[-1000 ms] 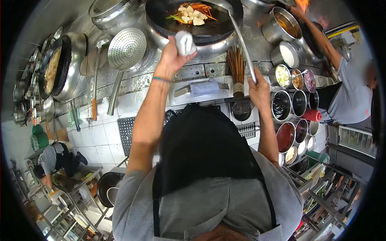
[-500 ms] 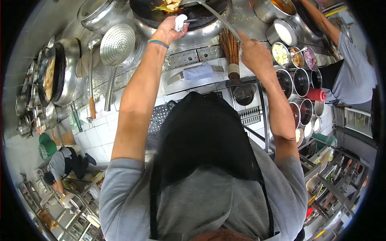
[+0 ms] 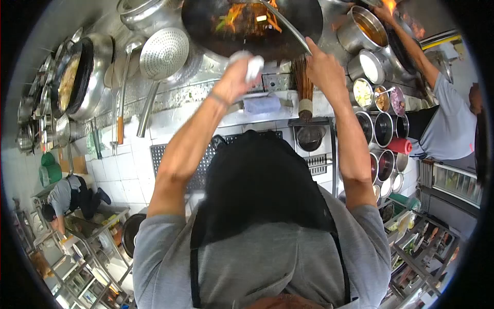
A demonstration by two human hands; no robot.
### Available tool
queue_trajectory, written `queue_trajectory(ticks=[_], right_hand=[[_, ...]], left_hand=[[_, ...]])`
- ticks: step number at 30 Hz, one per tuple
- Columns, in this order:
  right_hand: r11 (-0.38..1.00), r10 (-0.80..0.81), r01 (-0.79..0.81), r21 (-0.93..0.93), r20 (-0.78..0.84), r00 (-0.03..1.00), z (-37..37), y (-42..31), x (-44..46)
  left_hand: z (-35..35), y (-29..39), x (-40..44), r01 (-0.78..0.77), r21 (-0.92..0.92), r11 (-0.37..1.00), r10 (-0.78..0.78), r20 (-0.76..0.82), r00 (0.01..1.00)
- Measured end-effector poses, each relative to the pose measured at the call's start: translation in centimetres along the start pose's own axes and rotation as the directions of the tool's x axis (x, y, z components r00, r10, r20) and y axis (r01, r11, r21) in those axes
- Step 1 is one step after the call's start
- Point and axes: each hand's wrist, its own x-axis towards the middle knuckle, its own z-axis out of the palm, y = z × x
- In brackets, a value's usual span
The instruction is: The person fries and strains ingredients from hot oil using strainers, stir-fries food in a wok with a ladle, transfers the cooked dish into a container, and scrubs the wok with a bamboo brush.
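Observation:
My left hand, slightly blurred, is closed on a folded white cloth at the near rim of a large black wok. Any wok handle under the cloth is hidden. My right hand grips the metal handle of a long cooking utensil, which reaches into the wok; its head is out of clear view. Orange and green food pieces lie in the wok, with an orange glow like flame among them. Just below stands a bamboo brush, near my right wrist.
On the left, a perforated skimmer rests beside a second wok. Pots of sauce and steel containers line the right. One person works at the right near a flame; another bends at the lower left.
My left hand has moved down and right with the cloth, and the wok has come nearer. Flame-like glow now shows in the wok, and a flame at the upper right.

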Motion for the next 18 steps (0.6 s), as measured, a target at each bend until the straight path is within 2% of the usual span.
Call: queue_trajectory(ticks=[3,5,7,9,10,11,13,15,18], right_hand=[[0.991,-0.131,0.133,0.013,-0.09,0.987,-1.8,3.9,-2.9],[0.992,-0.107,0.106,0.072,0.0,0.994,-4.9,5.7,-6.0],[0.981,-0.18,0.178,0.08,0.018,0.983,-7.7,7.1,-9.0],[0.952,-0.279,0.281,0.119,-0.028,0.96,-9.3,8.7,-10.6],[0.958,-0.258,0.256,0.126,-0.002,0.966,-10.2,8.6,-11.1],[0.967,-0.242,0.239,0.094,0.028,0.97,-11.0,8.0,-11.0],[0.983,-0.183,0.181,0.033,0.098,0.978,-12.0,6.5,-11.3],[0.978,-0.183,0.192,-0.085,0.102,0.978,-11.0,5.2,-10.0],[0.986,-0.125,0.133,-0.106,0.08,0.989,-6.9,3.2,-5.3]], left_hand=[[1.4,-1.2,-6.5,0.042,0.102,0.994,-0.033,-0.092,0.995],[1.7,-0.3,-4.5,0.014,-0.022,1.0,-0.016,-0.133,0.991],[2.5,2.6,-1.8,0.07,-0.045,0.997,-0.072,-0.028,0.997],[4.6,4.1,-1.0,0.046,-0.136,0.99,-0.059,-0.091,0.994],[5.1,4.2,-1.6,0.075,-0.08,0.994,-0.076,-0.015,0.997],[5.8,4.0,-2.2,0.124,-0.03,0.992,-0.126,-0.074,0.989],[7.9,4.5,-5.3,0.182,0.038,0.983,-0.179,-0.071,0.981],[8.0,5.7,-4.5,0.232,-0.008,0.973,-0.232,-0.087,0.969],[6.7,7.4,-0.6,0.217,-0.006,0.976,-0.217,-0.111,0.97]])
